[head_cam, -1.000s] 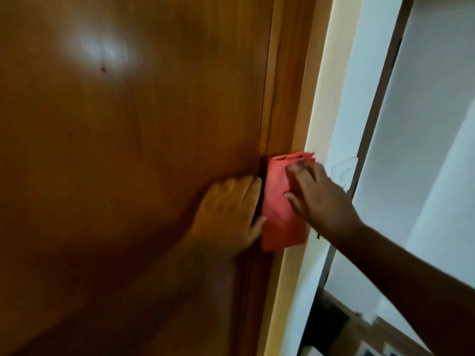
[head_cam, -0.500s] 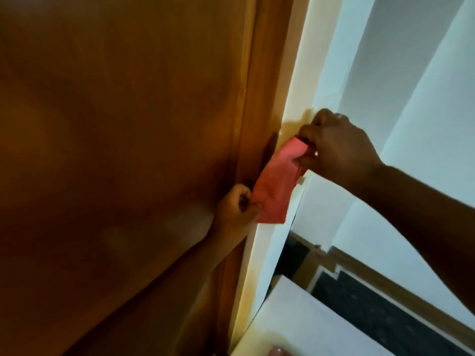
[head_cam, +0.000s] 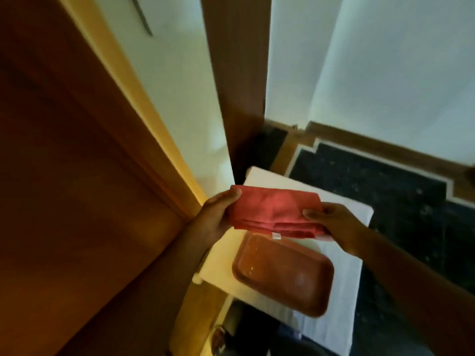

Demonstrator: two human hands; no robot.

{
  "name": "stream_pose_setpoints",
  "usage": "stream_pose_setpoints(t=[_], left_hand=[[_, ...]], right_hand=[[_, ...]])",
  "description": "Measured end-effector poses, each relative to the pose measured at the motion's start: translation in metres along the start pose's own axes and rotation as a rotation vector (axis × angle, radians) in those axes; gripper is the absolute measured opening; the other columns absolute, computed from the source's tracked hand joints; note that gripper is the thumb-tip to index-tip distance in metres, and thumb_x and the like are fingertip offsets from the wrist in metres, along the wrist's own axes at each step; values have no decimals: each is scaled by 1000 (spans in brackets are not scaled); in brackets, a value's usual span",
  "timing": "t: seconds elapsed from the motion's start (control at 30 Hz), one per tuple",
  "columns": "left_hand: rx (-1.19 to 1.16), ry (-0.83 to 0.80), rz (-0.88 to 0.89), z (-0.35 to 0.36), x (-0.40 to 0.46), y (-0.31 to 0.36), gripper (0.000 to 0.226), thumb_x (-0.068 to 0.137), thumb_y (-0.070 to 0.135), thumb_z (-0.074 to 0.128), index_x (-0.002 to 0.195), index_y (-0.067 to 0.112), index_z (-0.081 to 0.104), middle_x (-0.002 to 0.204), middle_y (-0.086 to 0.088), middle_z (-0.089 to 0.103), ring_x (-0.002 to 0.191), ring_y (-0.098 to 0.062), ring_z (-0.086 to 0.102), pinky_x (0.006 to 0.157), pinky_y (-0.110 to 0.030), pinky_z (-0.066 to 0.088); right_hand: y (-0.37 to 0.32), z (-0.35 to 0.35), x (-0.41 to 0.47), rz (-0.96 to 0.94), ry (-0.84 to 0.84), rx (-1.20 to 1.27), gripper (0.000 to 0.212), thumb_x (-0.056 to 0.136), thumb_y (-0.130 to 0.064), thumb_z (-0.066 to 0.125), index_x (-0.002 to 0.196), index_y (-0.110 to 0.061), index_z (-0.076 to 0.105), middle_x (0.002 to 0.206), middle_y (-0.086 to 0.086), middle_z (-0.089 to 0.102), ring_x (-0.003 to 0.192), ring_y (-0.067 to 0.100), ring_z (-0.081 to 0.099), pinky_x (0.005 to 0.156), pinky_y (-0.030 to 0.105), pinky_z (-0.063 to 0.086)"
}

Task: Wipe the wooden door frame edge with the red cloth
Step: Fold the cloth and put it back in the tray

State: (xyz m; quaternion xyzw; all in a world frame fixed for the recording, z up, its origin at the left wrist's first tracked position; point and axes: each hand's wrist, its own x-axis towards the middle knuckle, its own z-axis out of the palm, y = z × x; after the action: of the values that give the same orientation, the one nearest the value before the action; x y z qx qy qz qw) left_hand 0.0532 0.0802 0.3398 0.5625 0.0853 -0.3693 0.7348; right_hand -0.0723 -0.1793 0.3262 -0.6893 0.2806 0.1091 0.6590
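Observation:
The folded red cloth (head_cam: 275, 210) hangs level in the air between both hands, away from the wood. My left hand (head_cam: 217, 214) grips its left end with the thumb on top. At the right end, my right hand (head_cam: 334, 222) pinches the cloth. The wooden door (head_cam: 64, 176) fills the left side, and its frame edge (head_cam: 154, 140) runs diagonally down to just left of my left hand. The cloth touches neither door nor frame.
A brown tray (head_cam: 282, 276) lies on a white table (head_cam: 341, 286) right below the cloth. A dark wooden post (head_cam: 239, 80) rises behind it. White walls stand behind, with dark speckled floor (head_cam: 385, 196) at the right and wooden skirting along the wall.
The cloth has come off the door frame edge. My left hand left the door and took the cloth's left end. The view has swung down to the table and tray.

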Motion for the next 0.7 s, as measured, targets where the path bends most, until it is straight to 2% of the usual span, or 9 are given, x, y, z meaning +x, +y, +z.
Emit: stream_pose_setpoints(t=[0.07,0.13,0.2,0.27,0.33,0.47,0.53,0.63,0.7], left_hand=[[17,-2,-122,10,21,-48,47,87,14,69,128,-6,59,127,-24,66,118,-40,63,95,-46,56],[85,51,-220,14,42,-99,39,85,1,67,122,-10,61,117,-26,68,108,-40,66,88,-39,58],[192,139,-279,9,61,-143,34,85,-4,67,119,-8,64,106,-21,71,87,-28,71,74,-32,61],[352,174,-331,0,88,-179,38,84,1,71,122,-4,65,105,-17,70,78,-20,68,68,-28,58],[509,150,-374,-11,119,-216,40,84,8,74,123,0,67,106,-15,71,81,-19,66,70,-24,51],[653,117,-426,-32,174,-284,37,86,6,72,122,0,66,122,-24,67,100,-28,64,89,-39,52],[736,91,-460,-45,191,-315,35,87,16,73,120,9,66,123,-16,67,107,-29,63,98,-45,50],[887,66,-552,-67,205,-350,39,84,35,74,120,24,62,119,-1,64,111,-27,59,101,-52,47],[914,75,-586,-79,208,-361,45,84,34,73,125,23,60,125,-3,64,112,-26,59,102,-51,46]], right_hand=[[52,-10,8,143,54,107,34,75,-35,77,103,-17,70,98,7,76,81,21,75,63,31,58],[105,-15,17,295,125,233,18,88,-16,66,106,-12,66,93,9,76,75,23,75,57,34,59],[153,-13,23,413,185,270,25,93,-9,57,117,-10,61,98,13,73,85,30,72,69,42,59],[195,-9,31,486,236,279,32,92,-9,57,124,-12,56,113,18,65,101,38,65,82,50,56],[235,-5,42,537,267,271,30,91,-10,59,121,-13,56,114,19,63,101,38,64,85,54,54],[302,10,72,568,319,127,21,90,-14,62,111,-10,60,106,17,65,89,30,65,80,46,57],[336,22,85,588,366,4,25,89,-16,63,110,-3,62,103,20,66,89,32,64,82,45,54],[377,38,99,664,367,-91,35,90,-22,63,116,1,61,105,22,66,91,34,63,81,42,51],[390,46,102,700,373,-133,41,90,-23,62,123,0,58,110,22,65,97,36,63,86,44,51]])
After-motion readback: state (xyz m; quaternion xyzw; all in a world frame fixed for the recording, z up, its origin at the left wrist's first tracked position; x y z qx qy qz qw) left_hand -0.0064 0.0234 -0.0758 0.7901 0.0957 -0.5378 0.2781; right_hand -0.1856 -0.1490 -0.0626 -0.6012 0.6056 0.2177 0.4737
